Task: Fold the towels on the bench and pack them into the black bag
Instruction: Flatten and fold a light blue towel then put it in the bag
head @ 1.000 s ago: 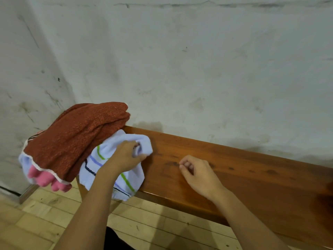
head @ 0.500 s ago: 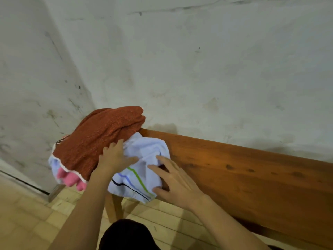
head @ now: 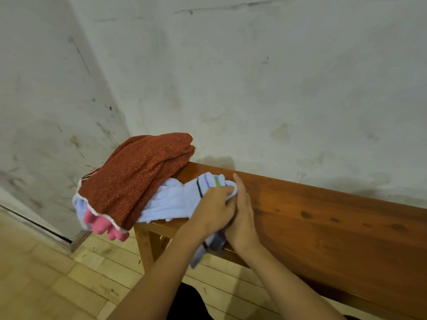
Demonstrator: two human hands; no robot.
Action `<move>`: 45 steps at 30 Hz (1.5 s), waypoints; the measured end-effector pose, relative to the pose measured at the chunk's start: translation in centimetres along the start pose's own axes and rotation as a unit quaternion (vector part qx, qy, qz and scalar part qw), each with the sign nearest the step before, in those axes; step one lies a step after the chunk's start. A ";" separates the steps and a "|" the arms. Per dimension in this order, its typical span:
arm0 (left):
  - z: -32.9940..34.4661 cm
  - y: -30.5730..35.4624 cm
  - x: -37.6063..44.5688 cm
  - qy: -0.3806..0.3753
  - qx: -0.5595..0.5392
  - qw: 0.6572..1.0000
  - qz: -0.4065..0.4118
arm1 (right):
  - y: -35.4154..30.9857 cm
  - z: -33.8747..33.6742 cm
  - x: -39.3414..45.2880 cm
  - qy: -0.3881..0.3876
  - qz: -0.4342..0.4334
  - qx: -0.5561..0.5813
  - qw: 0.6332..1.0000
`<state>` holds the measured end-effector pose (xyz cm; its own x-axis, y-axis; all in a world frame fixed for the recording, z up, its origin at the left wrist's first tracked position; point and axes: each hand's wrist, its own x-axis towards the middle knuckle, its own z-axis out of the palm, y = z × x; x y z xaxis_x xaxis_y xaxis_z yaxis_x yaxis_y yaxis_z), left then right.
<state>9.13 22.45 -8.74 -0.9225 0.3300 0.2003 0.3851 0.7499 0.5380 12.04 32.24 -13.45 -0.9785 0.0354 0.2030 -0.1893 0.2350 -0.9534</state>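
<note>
White towel: your striped white towel (head: 175, 199) lies at the bench's left end, its far part tucked under the rust-red towel (head: 138, 179), its near corner bunched between your hands.
Left hand: your left hand (head: 213, 204) has its fingers curled round the towel's striped edge, gripping it.
Right hand: your right hand (head: 242, 215) lies alongside with fingers mostly straight; its thumb side is hidden, so you may be pinching cloth there, but I cannot tell.
Change: half a second ago your hands were spread flat and apart on the towel; now you have brought them together at one corner and gathered the cloth.
Meaning: you seem to be drawing this towel out from the pile to start folding it; nothing is folded yet.
Pile: a pink towel (head: 108, 227) hangs from under the rust-red one over the end.
Bench: polished wooden bench (head: 335, 227), bare to your right.
Room: stained white wall (head: 277, 88), pale tiled floor (head: 46, 273); no black bag in view.
</note>
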 end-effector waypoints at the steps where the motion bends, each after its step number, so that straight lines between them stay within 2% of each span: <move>1: 0.1 0.7 0.1 -0.014 -0.019 1.000 0.003 | -0.2 -0.3 0.4 0.048 0.017 0.031 0.998; 4: -0.7 1.6 -0.5 -0.039 -0.144 0.989 0.001 | -0.1 -1.9 1.5 0.092 0.092 0.026 0.991; 6: -1.4 0.4 -1.1 0.010 -0.179 0.984 -0.015 | 0.3 -3.0 2.0 0.108 0.130 -0.001 0.986; 8: -1.8 -1.9 -1.4 0.065 -0.087 0.991 -0.076 | 0.6 -3.9 2.2 0.149 0.160 0.013 0.976; 9: -2.1 -3.1 -1.7 0.053 -0.003 0.990 -0.133 | 0.7 -4.3 2.3 0.173 0.175 0.035 0.969; 11: -3.0 -5.2 -2.5 -0.035 0.141 0.961 -0.236 | 0.7 -5.2 2.6 0.221 0.204 0.100 0.949; 12: -3.3 -6.2 -3.0 -0.084 0.178 0.944 -0.264 | 0.7 -5.8 2.6 0.238 0.216 0.131 0.938; 13: -3.5 -7.1 -3.5 -0.102 0.190 0.936 -0.278 | 0.6 -6.2 2.7 0.251 0.226 0.160 0.928; 14: -3.6 -7.9 -3.7 -0.083 0.191 0.937 -0.281 | 0.5 -6.5 2.7 0.259 0.232 0.180 0.920; 16: -3.9 -8.8 -3.8 0.018 0.196 0.946 -0.256 | 0.3 -6.7 2.5 0.258 0.235 0.195 0.917; 17: -3.9 -8.9 -3.6 0.059 0.204 0.947 -0.241 | 0.3 -6.7 2.4 0.250 0.233 0.189 0.920; 20: -4.0 -8.2 -3.0 0.116 0.210 0.943 -0.230 | -0.1 -6.2 2.0 0.183 0.238 0.168 0.939; 23: -4.3 -7.2 -2.3 0.178 0.176 0.935 -0.252 | -0.8 -5.5 1.5 0.040 0.232 0.190 0.953; 25: -4.2 -6.7 -1.8 0.207 0.129 0.938 -0.247 | -1.6 -4.8 1.1 -0.046 0.183 0.178 0.966; 28: -3.7 -6.7 -1.5 0.153 0.124 0.959 -0.202 | -2.0 -2.8 0.9 -0.115 0.077 0.067 0.988; 30: -4.0 -7.1 -1.7 0.096 0.108 0.970 -0.194 | -2.0 -0.9 1.4 -0.140 0.011 -0.069 0.988; 32: -5.3 -7.8 -1.8 0.023 0.057 0.987 -0.150 | -2.2 1.0 2.5 -0.170 -0.049 -0.207 0.962; 34: -7.3 -7.8 -2.0 -0.041 0.016 0.994 -0.105 | -2.6 2.7 3.9 -0.215 -0.079 -0.313 0.922; 35: -8.3 -8.0 -2.1 -0.029 0.025 0.995 -0.090 | -2.8 3.4 4.6 -0.232 -0.074 -0.354 0.903; 37: -9.8 -9.1 -1.8 0.078 0.128 0.986 -0.070 | -3.1 4.5 5.6 -0.234 -0.051 -0.404 0.883; 38: -10.5 -9.8 -1.7 0.117 0.208 0.968 -0.077 | -3.2 4.9 6.0 -0.219 -0.049 -0.409 0.884; 39: -10.9 -10.6 -1.4 0.124 0.275 0.948 -0.098 | -3.1 5.3 6.1 -0.204 -0.047 -0.402 0.891; 40: -11.2 -11.3 -1.3 0.106 0.315 0.934 -0.132 | -2.8 5.6 6.1 -0.191 -0.049 -0.393 0.898; 42: -11.1 -12.6 -1.0 0.052 0.326 0.923 -0.199 | -2.4 6.1 5.9 -0.158 -0.065 -0.377 0.910; 45: -10.2 -13.9 -1.1 0.014 0.370 0.904 -0.212 | -1.7 6.2 5.6 -0.086 -0.051 -0.310 0.946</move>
<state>4.55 5.85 -8.09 -0.9877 -0.0839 0.1317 -0.1002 0.9874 -0.1225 6.40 26.06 -12.05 -0.9665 -0.1650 0.1968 -0.2522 0.7543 -0.6062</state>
